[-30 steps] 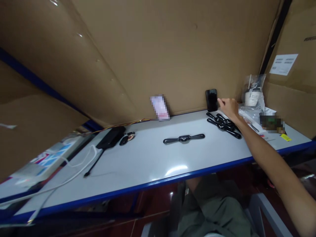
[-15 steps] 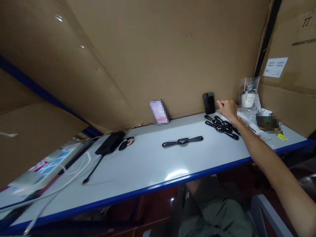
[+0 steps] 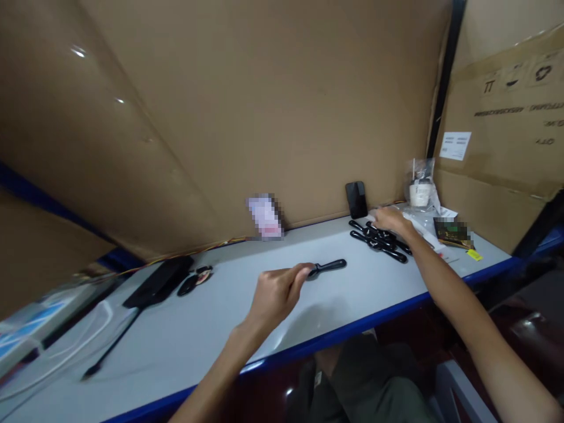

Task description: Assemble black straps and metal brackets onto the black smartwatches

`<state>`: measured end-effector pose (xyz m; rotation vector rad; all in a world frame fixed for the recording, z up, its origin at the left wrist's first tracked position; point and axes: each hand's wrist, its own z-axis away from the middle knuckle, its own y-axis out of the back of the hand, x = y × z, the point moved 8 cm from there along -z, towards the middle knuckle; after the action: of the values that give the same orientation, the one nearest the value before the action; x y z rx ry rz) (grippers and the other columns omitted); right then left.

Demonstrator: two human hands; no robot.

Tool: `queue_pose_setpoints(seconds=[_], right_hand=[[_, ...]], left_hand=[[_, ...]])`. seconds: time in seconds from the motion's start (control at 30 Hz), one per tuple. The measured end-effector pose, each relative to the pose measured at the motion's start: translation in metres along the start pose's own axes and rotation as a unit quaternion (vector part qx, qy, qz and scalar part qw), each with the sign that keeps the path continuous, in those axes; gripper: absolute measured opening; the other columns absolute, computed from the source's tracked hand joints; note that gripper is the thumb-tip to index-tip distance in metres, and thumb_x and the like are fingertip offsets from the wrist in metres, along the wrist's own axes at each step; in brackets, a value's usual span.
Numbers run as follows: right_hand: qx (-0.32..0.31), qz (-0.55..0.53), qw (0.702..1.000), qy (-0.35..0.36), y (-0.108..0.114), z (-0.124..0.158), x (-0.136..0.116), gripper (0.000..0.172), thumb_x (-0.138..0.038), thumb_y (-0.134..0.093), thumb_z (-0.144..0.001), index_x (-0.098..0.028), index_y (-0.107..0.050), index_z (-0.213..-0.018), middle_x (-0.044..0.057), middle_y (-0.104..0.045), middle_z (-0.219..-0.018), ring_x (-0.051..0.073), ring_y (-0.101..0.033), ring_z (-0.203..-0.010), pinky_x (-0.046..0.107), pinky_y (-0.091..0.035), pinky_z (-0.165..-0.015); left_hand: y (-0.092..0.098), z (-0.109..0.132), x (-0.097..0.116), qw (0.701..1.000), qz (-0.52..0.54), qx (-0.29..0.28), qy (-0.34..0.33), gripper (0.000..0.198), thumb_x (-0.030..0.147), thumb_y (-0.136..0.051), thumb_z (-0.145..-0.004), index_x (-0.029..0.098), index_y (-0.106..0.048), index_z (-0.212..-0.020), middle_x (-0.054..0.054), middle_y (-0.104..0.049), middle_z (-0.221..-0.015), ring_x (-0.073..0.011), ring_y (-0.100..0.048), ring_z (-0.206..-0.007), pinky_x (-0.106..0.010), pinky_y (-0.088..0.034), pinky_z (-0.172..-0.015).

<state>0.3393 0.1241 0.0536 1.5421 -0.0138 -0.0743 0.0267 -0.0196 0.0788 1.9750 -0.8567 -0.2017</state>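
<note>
A black spokeshave (image 3: 331, 266) lies near the middle of the table, its right handle showing. My left hand (image 3: 277, 291) is closed around its left handle, covering that end. At the right, several more black spokeshaves (image 3: 379, 241) lie in a loose, overlapping pile. My right hand (image 3: 390, 218) is at the far edge of this pile, fingers curled downward beside the upper handles. Whatever those fingers hold, if anything, is hidden.
A dark phone (image 3: 356, 200) and a blurred pink-white object (image 3: 266, 217) lean on the cardboard wall (image 3: 299, 117). A bagged cup (image 3: 420, 192) stands back right. A black device with cable (image 3: 161, 282), keys (image 3: 188, 285) and a power strip (image 3: 33, 326) occupy the left.
My left hand has come into view and closed on the single spokeshave. My right hand has lowered to the pile's far edge. The view has shifted to the right.
</note>
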Motion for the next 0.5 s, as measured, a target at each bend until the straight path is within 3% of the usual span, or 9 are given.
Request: queue_pose_setpoints(seconds=[0.07,0.17,0.27,0.37,0.5], right_hand=[[-0.042,0.017,0.999,0.007,-0.003,0.003,-0.003,0.034,-0.040,-0.065,-0.099,-0.017,-0.064,-0.124,0.010,-0.065,-0.127,0.024,-0.066,-0.109,0.047,-0.056,-0.094],[-0.093,0.036,0.995,0.022,-0.005,0.009,-0.008,0.034,-0.038,-0.065,-0.099,-0.018,-0.063,-0.127,0.010,-0.064,-0.128,0.024,-0.066,-0.109,0.046,-0.057,-0.092],[-0.131,0.044,0.990,0.042,-0.006,0.019,-0.016,0.035,-0.037,-0.066,-0.099,-0.017,-0.062,-0.127,0.010,-0.064,-0.127,0.024,-0.066,-0.108,0.045,-0.058,-0.091],[-0.145,0.032,0.987,0.058,-0.005,0.031,-0.028,0.031,-0.037,-0.065,-0.099,-0.017,-0.065,-0.122,0.009,-0.066,-0.125,0.024,-0.066,-0.107,0.044,-0.057,-0.091],[-0.136,0.000,0.989,0.064,-0.005,0.030,-0.041,0.026,-0.039,-0.075,-0.089,-0.017,-0.072,-0.102,0.008,-0.074,-0.115,0.026,-0.068,-0.109,0.037,-0.058,-0.090]], left_hand=[[-0.027,-0.025,-0.014,0.998,-0.037,-0.044,0.010,0.052,0.043,-0.033,-0.106,0.018,-0.078,-0.100,-0.005,-0.071,-0.062,-0.0198,-0.068,-0.059,-0.027,-0.045,-0.060],[-0.048,-0.044,-0.033,0.996,-0.041,-0.079,0.026,0.051,0.048,-0.034,-0.104,0.018,-0.073,-0.118,-0.007,-0.076,-0.082,-0.0236,-0.072,-0.076,-0.031,-0.051,-0.071],[-0.065,-0.043,-0.033,0.994,0.016,-0.100,-0.047,0.050,0.050,-0.040,-0.101,0.019,-0.068,-0.127,-0.011,-0.074,-0.116,-0.0266,-0.068,-0.111,-0.039,-0.052,-0.098],[-0.093,-0.029,-0.051,0.990,0.017,-0.117,-0.080,0.053,0.052,-0.046,-0.097,0.026,-0.058,-0.142,-0.009,-0.064,-0.141,-0.0301,-0.058,-0.132,-0.047,-0.047,-0.111],[-0.129,-0.028,-0.106,0.999,-0.018,-0.026,-0.037,0.059,0.055,-0.042,-0.092,0.031,-0.055,-0.145,-0.009,-0.070,-0.132,-0.0422,-0.056,-0.133,-0.063,-0.047,-0.110]])
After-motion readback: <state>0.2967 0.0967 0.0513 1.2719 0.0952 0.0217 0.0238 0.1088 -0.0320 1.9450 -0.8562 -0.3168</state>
